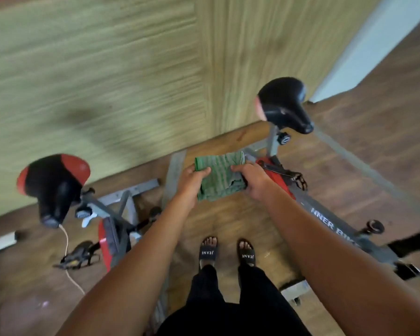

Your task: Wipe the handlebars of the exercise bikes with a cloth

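A green striped cloth (220,177) hangs between my hands at the middle of the view, above the wooden floor. My left hand (192,181) grips its left edge, thumb over the top. My right hand (254,179) grips its right side, fingers curled into the fabric. One exercise bike with a black and red saddle (52,183) stands at my left. A second bike with a black saddle (283,104) and grey frame (335,225) stands at my right. No handlebars show in this view.
I stand between the two bikes in black sandals (227,253). A yellow-green wall (95,81) rises just behind the saddles. Pedals (77,255) stick out from both bikes, and a thin cord (67,251) trails down the left one. The view is blurred.
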A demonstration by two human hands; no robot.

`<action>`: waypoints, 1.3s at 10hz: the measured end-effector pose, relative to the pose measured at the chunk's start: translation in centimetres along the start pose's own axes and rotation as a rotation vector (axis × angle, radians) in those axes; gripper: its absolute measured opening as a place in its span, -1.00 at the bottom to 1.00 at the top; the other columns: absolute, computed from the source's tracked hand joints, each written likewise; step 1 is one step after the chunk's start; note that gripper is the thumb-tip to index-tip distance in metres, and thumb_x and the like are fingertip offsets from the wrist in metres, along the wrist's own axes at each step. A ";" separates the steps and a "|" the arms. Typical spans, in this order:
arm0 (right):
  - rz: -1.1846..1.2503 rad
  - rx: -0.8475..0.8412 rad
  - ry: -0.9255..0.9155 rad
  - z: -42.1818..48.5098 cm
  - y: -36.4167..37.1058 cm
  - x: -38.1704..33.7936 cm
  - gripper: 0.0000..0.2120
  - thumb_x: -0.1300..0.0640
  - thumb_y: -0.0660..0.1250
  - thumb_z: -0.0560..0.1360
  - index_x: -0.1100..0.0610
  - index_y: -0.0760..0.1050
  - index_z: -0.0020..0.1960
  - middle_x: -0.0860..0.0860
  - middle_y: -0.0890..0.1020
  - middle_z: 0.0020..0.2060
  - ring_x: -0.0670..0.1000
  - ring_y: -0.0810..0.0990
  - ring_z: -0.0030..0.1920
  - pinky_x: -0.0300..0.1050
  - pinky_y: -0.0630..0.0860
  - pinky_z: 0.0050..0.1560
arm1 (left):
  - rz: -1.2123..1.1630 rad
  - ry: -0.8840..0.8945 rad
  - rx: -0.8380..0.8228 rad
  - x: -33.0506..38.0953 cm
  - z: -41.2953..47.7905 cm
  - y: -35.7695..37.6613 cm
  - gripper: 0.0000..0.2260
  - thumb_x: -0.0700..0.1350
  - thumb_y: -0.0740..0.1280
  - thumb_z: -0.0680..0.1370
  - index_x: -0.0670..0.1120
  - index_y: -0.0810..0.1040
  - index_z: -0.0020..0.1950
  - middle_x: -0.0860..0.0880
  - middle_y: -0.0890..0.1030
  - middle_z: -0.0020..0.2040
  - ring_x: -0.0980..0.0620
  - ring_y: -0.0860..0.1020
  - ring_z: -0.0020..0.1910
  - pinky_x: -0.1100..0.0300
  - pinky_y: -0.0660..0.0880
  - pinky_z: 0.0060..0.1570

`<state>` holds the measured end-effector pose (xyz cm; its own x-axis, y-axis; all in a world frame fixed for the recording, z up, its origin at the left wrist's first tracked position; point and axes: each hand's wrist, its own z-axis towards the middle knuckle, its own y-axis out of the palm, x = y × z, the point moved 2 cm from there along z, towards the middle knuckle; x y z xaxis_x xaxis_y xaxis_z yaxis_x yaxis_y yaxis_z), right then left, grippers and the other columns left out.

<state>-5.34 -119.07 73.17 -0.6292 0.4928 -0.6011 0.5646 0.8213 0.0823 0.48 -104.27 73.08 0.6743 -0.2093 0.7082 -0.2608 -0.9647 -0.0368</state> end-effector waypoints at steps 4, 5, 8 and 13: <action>-0.426 -0.076 0.202 19.0 -0.2 13.6 -0.59 0.26 0.37 0.50 0.10 0.49 0.34 0.10 0.60 0.23 0.20 0.61 0.14 0.23 0.55 0.21 | -0.038 -0.236 0.173 -17.7 13.0 -2.3 -0.81 -0.32 0.36 0.53 -0.13 0.63 0.10 -0.08 0.68 0.03 -0.10 0.65 0.01 -0.08 0.59 0.10; -0.465 -0.062 0.202 23.5 -0.8 17.8 -0.68 0.28 0.35 0.52 0.08 0.54 0.25 0.09 0.62 0.19 0.18 0.61 0.13 0.24 0.54 0.23 | -0.019 -0.223 0.155 -22.4 17.4 -2.4 -0.83 -0.33 0.36 0.54 -0.15 0.63 0.08 -0.08 0.69 -0.01 -0.09 0.65 0.00 0.00 0.59 0.03; -0.580 -0.069 0.170 44.3 -2.8 36.1 -0.79 0.33 0.32 0.55 0.07 0.50 0.10 0.11 0.63 0.11 0.16 0.61 0.12 0.20 0.53 0.25 | 0.032 -0.220 0.188 -44.8 36.1 -2.8 -0.89 -0.27 0.42 0.52 -0.06 0.63 -0.11 -0.07 0.67 -0.06 -0.07 0.65 -0.03 0.01 0.59 0.05; -0.770 0.068 -0.127 61.3 -3.4 49.0 -0.48 0.21 0.39 0.54 0.12 0.34 0.47 0.00 0.48 0.26 0.01 0.51 0.20 -0.11 0.46 0.15 | 0.550 -0.039 0.456 -59.1 50.7 -3.2 -0.49 -0.10 0.40 0.54 -0.11 0.33 0.46 -0.17 0.45 0.35 -0.17 0.40 0.36 -0.09 0.43 0.30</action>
